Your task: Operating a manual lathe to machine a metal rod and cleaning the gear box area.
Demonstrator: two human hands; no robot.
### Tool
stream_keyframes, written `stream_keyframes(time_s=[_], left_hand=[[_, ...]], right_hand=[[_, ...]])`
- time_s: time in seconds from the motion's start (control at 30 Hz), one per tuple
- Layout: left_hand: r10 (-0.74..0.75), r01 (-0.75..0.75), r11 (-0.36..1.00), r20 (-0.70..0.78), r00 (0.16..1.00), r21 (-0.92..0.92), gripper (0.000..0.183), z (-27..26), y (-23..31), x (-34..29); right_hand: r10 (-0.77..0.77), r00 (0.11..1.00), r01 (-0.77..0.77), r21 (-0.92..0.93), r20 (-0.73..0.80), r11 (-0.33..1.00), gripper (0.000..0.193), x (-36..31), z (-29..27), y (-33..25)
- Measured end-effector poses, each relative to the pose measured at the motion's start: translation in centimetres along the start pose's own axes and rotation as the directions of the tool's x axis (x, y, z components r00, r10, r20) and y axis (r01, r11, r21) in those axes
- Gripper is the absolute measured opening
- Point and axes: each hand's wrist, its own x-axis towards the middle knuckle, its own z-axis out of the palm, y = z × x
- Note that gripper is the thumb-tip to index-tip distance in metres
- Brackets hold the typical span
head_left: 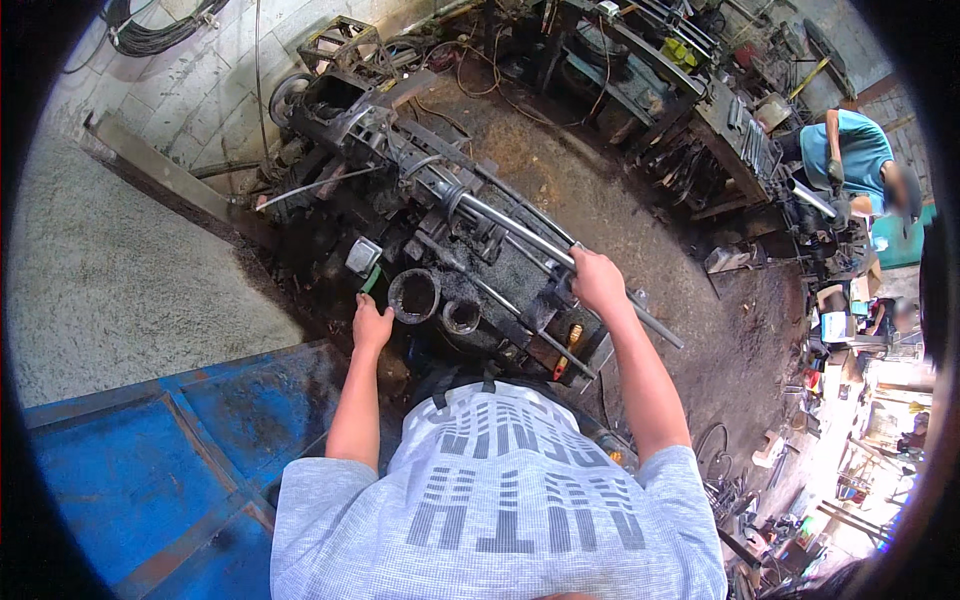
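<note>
A greasy, dark metalworking machine [490, 265] stands before me. A long, shiny steel rod [525, 233] runs across it through a ring-shaped metal part [450, 196]. My right hand [599, 280] is closed around the rod's near right end. On the left, my left hand [372, 325] has its fingers closed at a green handle [372, 279], below a small box with a pale top [364, 256]. Just right of that hand sit a large round metal cup [413, 296] and a smaller one [462, 317], both with dark contents.
A tool with a yellow handle [575, 334] lies near the machine's right end. Blue metal panels [110, 470] flank me on the left. At the far right a person in a teal shirt [858, 150] works beside a bench [735, 135] strewn with metal parts. Cables hang on the wall.
</note>
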Motion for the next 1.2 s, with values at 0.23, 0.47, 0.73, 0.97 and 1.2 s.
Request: stream_keyframes(time_s=[0.23, 0.47, 0.73, 0.97, 1.2], left_hand=[[0.013, -0.013, 1.0, -0.006, 1.0, -0.007, 0.074, 0.1, -0.4, -0.2], [0.027, -0.026, 0.999, -0.003, 1.0, 0.046, 0.073, -0.5, 0.7, -0.6], [0.041, -0.041, 0.998, -0.005, 0.999, 0.053, 0.074, -0.9, 1.0, -0.7], [0.046, -0.045, 0.998, -0.008, 0.999, 0.043, 0.073, -0.8, 1.3, -0.5], [0.066, -0.064, 0.996, -0.024, 0.998, 0.057, 0.074, -0.9, 1.2, -0.1]], right_hand=[[-0.011, 1.0, 0.011, 0.008, -0.006, 1.0, 0.026, -0.1, -0.5, -0.1], [0.01, 0.996, -0.009, -0.019, 0.092, 1.0, 0.029, 0.0, -0.6, 0.1], [0.029, 0.998, -0.028, -0.008, 0.062, 1.0, 0.035, -0.2, -0.5, 0.1], [0.032, 0.998, -0.032, -0.008, 0.055, 0.999, 0.033, -0.1, -0.3, 0.2], [0.058, 0.996, -0.057, -0.018, 0.064, 0.998, 0.03, -0.4, -0.8, -0.1]])
